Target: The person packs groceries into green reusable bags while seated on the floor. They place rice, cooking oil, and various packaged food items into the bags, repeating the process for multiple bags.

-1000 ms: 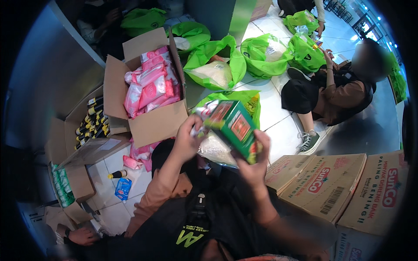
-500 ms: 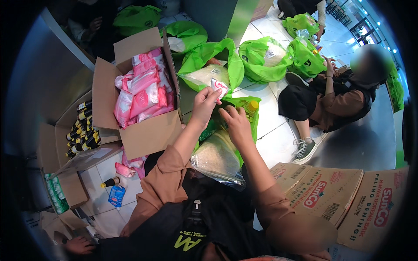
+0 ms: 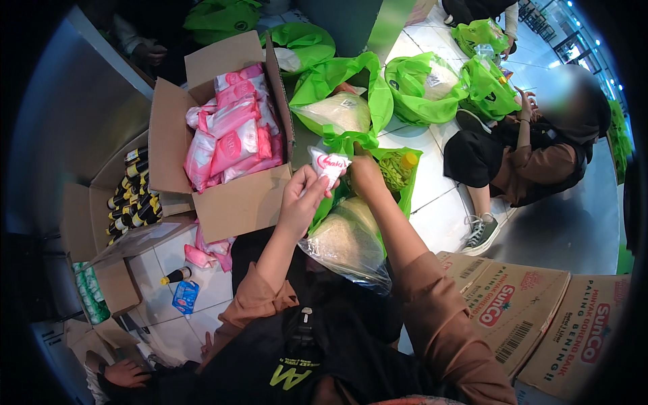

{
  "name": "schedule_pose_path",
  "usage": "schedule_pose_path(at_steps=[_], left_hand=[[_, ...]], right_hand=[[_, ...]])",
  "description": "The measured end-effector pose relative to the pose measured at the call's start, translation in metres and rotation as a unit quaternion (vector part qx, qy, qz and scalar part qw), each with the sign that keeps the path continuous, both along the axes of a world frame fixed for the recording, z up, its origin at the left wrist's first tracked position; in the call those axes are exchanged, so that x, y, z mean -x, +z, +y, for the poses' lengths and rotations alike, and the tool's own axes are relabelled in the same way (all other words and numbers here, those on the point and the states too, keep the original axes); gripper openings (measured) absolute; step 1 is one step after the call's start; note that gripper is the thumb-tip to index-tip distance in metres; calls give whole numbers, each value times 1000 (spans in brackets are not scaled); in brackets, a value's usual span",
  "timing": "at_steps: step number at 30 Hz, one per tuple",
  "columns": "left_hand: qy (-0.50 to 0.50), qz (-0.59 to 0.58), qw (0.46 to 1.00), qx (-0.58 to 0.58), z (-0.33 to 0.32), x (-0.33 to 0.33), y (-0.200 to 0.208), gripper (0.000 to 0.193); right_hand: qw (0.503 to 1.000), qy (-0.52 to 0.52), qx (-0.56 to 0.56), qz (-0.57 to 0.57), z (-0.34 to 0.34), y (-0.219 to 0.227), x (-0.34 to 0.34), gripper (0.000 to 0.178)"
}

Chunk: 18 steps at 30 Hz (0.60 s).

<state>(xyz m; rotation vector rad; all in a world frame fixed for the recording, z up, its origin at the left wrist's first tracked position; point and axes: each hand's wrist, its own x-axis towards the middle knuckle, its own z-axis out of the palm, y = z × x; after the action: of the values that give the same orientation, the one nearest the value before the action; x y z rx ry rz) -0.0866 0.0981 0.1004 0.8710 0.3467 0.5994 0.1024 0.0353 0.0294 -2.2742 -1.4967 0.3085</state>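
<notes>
My left hand (image 3: 305, 194) pinches a small white packet (image 3: 328, 164) with red-pink lettering, held above an open green bag (image 3: 407, 196). At the far edge of that bag my right hand (image 3: 366, 175) is closed on the green fabric, its fingertips mostly hidden. Inside the bag lie a bottle with a yellow cap (image 3: 409, 160) and a green patterned pack (image 3: 395, 177). A large clear sack of rice-like grain (image 3: 347, 233) leans in the near part of the bag, below my hands.
A carton (image 3: 243, 206) of pink-and-white packs stands left, beside a box of dark bottles (image 3: 135, 196). A blue pack (image 3: 185, 297) and a dark bottle (image 3: 177, 275) lie on the tiles. More filled green bags (image 3: 426, 88) stand beyond. Another person (image 3: 540, 162) sits right, near closed cartons (image 3: 513, 310).
My left hand has lowered a little with the white packet, turning it. My right hand has moved from over the bag's opening to its far edge, and the green fabric there is raised.
</notes>
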Motion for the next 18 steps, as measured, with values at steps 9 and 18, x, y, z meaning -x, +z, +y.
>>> schedule_pose_path(at_steps=[9, 18], left_hand=[[-46, 26, 994, 93, -35, 47, -13, 43], [-274, 188, 908, -256, -36, 34, -34, 27]], right_hand=[[988, -17, -91, 120, -2, -10, -4, 23], [1000, -22, 1, 20, -16, -23, -27, 45]])
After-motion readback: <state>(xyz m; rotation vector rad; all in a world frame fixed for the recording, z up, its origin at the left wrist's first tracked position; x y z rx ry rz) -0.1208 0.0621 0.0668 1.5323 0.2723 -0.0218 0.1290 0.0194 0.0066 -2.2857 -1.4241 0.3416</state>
